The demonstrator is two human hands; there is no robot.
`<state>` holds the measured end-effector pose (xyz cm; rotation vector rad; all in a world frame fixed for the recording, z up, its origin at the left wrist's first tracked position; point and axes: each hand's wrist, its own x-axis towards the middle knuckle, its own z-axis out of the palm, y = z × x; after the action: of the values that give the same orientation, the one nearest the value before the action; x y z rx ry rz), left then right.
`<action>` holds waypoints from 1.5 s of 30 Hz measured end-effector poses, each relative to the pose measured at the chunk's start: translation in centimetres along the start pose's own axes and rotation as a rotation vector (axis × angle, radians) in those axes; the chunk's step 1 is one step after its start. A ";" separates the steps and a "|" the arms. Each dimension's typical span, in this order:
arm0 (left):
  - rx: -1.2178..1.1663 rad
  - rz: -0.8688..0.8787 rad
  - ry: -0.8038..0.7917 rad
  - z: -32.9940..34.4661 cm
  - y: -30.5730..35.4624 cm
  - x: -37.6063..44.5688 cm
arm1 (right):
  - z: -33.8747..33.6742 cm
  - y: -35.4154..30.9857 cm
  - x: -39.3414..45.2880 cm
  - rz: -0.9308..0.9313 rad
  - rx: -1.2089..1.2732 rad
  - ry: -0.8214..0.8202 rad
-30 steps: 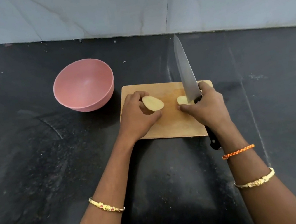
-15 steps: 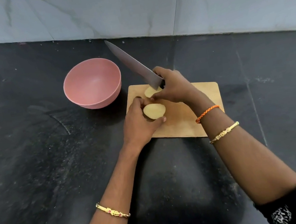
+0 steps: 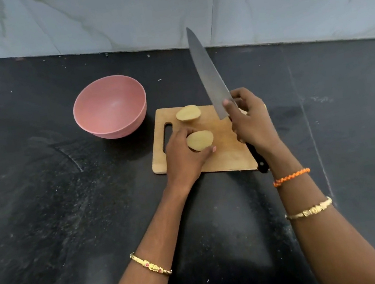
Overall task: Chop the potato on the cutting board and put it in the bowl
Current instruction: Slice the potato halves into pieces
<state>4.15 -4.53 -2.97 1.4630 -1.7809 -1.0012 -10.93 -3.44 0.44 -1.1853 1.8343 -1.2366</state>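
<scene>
1. Cutting board point(image 3: 229, 157) lies on the black worktop point(image 3: 41, 189), roughly mid-depth, well in from the back edge where the wall tiles begin. Its handle slot faces the worktop's left side.
2. Potato is already split. Two halves, counted: near half point(image 3: 199, 140) toward the board's front-left, far half point(image 3: 188, 113) at the board's back edge. Both show pale cut faces.
3. Left hand point(image 3: 184, 157) cups the near half, thumb under its front side, fingers hidden behind it. Grip is a loose curl round the piece, likely to steady it for the next cut.
4. Right hand point(image 3: 251, 122) holds the knife point(image 3: 210, 76) by the handle, fingers wrapped tight, forefinger laid against the blade's base. Blade is raised, tip pointing toward the back wall, clear of both halves. Judged a poised position before the next cut.
5. Far half sits apart from both hands, probably parked out of the blade's path.
6. Pink bowl point(image 3: 109, 107) stands on the worktop just beside the board's back-left corner, nothing visible inside. Its closeness suits a short transfer.
7. Count: one board, one knife, one bowl, two potato halves.
8. Judgement: chopping barely started; no pieces in the bowl yet.
</scene>
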 end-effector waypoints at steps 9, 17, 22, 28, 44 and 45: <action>-0.016 0.231 0.064 3.1 1.8 0.0 | -2.7 2.6 -5.3 0.145 -0.031 0.104; -0.106 0.281 -0.028 2.1 1.1 -1.3 | -3.3 3.5 -7.6 0.211 -0.009 0.153; -0.048 0.217 -0.113 1.0 1.2 -0.7 | -2.8 3.1 -8.3 0.234 -0.036 0.110; 0.256 0.288 -0.139 1.1 0.5 -0.6 | -3.0 3.0 -9.3 0.137 -0.246 0.067; 0.131 0.248 -0.178 3.0 1.7 2.0 | -4.8 3.3 -8.8 0.157 -0.226 0.177; 0.132 0.249 -0.180 3.0 1.8 2.0 | -4.8 3.4 -8.8 0.165 -0.232 0.163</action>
<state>0.33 -5.83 -2.95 1.2191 -2.1334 -0.9249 -12.60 6.89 -0.83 -1.0512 2.1974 -1.0771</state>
